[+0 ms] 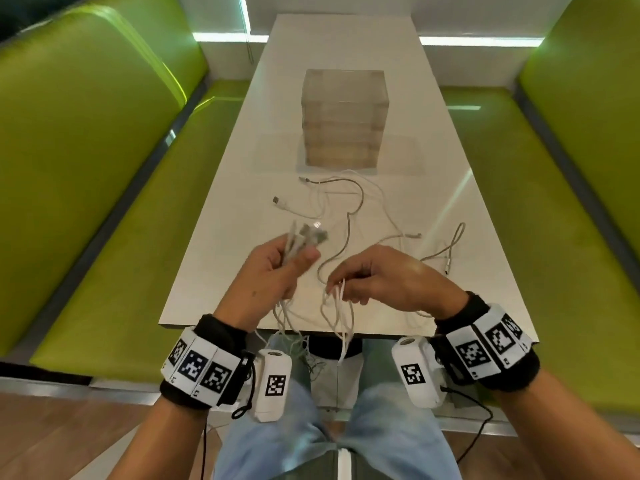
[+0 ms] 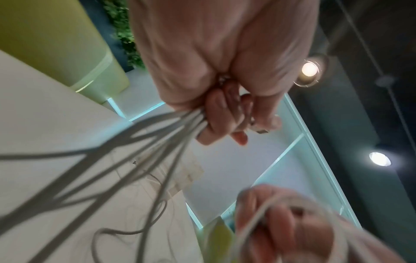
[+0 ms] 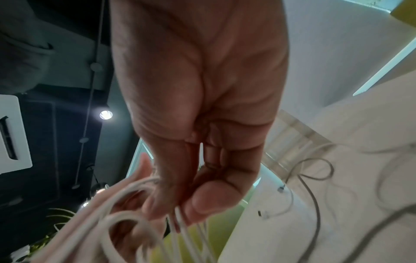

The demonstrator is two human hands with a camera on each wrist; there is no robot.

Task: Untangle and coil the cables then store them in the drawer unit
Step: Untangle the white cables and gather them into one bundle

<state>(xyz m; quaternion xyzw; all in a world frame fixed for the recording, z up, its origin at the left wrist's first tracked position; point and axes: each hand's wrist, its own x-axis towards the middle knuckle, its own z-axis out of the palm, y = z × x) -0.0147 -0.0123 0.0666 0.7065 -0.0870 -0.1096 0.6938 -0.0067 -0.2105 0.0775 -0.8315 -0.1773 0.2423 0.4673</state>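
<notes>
Two hands are at work above the near edge of the white table (image 1: 221,188). Left hand (image 1: 273,271) is closed around a bunch of white cables (image 1: 301,237), plug ends sticking up past the fingers and the strands hanging down below the palm; the left wrist view confirms fingers (image 2: 216,121) curled tight on several strands. Right hand (image 1: 381,278) pinches a few thin white loops between thumb and fingertips (image 3: 202,204), and these loops dangle off the table edge toward the lap. More cable lies loose on the table: a grey braided cable (image 1: 349,202) snaking through the white ones, and another braided length (image 1: 450,247) off to the right. Clear drawer unit (image 1: 343,119) stands farther back, centre of the table, drawers apparently closed. Judgement: step in hand is separating strands, early in the task; nothing looks coiled or stored yet. To do it well: keep the plug ends gathered in the left hand as an anchor, follow one strand at a time with the right, and draw it out gently through the crossings, not yanking, since pulling hard would likely tighten the knots. Hanging loops may snag at the table edge; lifting them onto the surface would help.
</notes>
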